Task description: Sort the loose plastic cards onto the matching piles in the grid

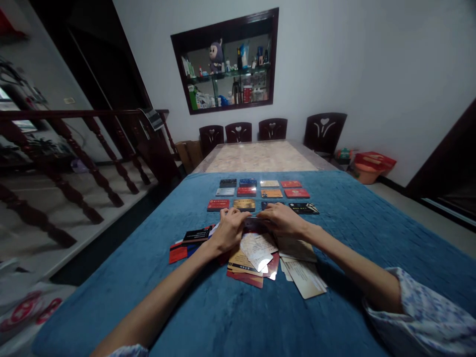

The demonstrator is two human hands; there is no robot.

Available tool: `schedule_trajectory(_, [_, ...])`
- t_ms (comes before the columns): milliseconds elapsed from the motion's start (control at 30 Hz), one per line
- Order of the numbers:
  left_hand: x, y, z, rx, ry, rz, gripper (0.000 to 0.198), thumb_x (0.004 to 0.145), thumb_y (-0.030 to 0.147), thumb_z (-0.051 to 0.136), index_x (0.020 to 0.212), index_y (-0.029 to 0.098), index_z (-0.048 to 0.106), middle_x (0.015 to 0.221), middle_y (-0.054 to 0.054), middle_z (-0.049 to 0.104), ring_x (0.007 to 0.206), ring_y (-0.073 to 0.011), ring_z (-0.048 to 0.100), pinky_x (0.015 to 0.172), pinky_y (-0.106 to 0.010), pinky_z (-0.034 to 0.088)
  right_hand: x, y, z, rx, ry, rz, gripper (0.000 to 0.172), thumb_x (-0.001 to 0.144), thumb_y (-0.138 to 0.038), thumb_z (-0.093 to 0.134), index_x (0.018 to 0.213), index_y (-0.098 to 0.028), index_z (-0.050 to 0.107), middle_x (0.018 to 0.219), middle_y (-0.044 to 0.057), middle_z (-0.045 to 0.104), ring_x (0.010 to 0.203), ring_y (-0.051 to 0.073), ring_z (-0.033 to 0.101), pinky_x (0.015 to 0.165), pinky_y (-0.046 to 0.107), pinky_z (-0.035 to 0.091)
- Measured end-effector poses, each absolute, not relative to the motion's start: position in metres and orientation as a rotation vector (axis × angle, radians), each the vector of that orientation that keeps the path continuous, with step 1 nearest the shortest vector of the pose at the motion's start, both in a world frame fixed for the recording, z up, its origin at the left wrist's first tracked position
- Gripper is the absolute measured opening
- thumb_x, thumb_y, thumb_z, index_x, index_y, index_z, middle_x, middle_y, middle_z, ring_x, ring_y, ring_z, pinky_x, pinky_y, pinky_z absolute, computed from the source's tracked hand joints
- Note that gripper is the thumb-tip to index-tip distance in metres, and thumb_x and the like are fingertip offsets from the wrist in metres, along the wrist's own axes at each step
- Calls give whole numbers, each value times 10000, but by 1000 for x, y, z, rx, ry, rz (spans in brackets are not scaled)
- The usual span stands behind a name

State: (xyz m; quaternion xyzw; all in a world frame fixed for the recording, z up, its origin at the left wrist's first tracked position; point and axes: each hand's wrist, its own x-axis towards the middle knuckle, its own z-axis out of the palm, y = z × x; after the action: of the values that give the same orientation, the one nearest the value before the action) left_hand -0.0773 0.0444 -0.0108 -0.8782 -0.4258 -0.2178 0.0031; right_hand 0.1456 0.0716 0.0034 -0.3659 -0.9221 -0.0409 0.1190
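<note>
My left hand [231,229] and my right hand [281,219] face each other over the loose cards, fingers closed at the two ends of a dark card [256,224], mostly hidden by them; whether it is one card or a few I cannot tell. Below them lie overlapping white cards [257,248], yellow-gold cards [240,260] and pale cards [305,277]. A black card [197,236] and a red card [177,253] lie left of my left hand. Beyond my fingers are rows of neat card stacks, among them a gold stack [244,204] and a black stack [304,208].
A blue cloth [156,297] covers the near part of the table; its far part shows a marbled top [256,156]. Dark chairs [273,129] stand behind it. A wooden railing [89,144] runs at left. A red-covered bucket [368,168] stands at right.
</note>
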Motion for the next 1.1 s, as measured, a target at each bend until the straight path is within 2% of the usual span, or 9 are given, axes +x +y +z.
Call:
schedule_trajectory(133, [-73, 46, -15, -2697, -1351, -607, 435, 829, 48, 455, 1227, 186, 565, 1093, -103, 688, 1044, -259, 542, 891, -431, 336, 146, 75, -4, -1134, -2696, -151, 364, 832, -160, 592, 1185, -208, 666, 1008, 106, 720, 963, 236, 617, 765, 324, 399])
schedule_trajectory(367, [-66, 45, -17, -2661, -1409, -605, 334, 846, 52, 443, 1128, 177, 570, 1040, -96, 680, 1006, -247, 560, 904, -423, 339, 146, 75, -8, -1134, -2688, -134, 333, 834, -177, 580, 1160, -194, 643, 1021, 104, 720, 986, 253, 611, 807, 357, 397])
schedule_trajectory(500, [-65, 47, -16, -2665, -1443, -621, 337, 833, 33, 434, 1104, 181, 568, 1032, -86, 679, 997, -243, 562, 910, -425, 333, 145, 74, -9, -1135, -2680, -147, 371, 815, -172, 591, 1185, -194, 613, 1058, 100, 715, 1004, 263, 598, 811, 372, 376])
schedule_trajectory(833, [-68, 49, -10, -2619, -1543, -781, 369, 839, 56, 453, 1161, 193, 570, 1098, -82, 673, 1034, -250, 562, 918, -420, 340, 143, 75, -13, -1073, -2538, -198, 500, 801, -227, 639, 1278, -174, 501, 1165, 149, 648, 1055, 280, 576, 828, 366, 350])
schedule_trajectory(1100, [-71, 53, -11, -2596, -1551, -834, 346, 845, 58, 447, 1138, 196, 567, 1086, -74, 674, 1015, -240, 566, 914, -407, 338, 141, 74, -17, -1001, -2471, -246, 472, 789, -171, 583, 1251, -121, 495, 1070, 160, 646, 1000, 278, 575, 820, 361, 333])
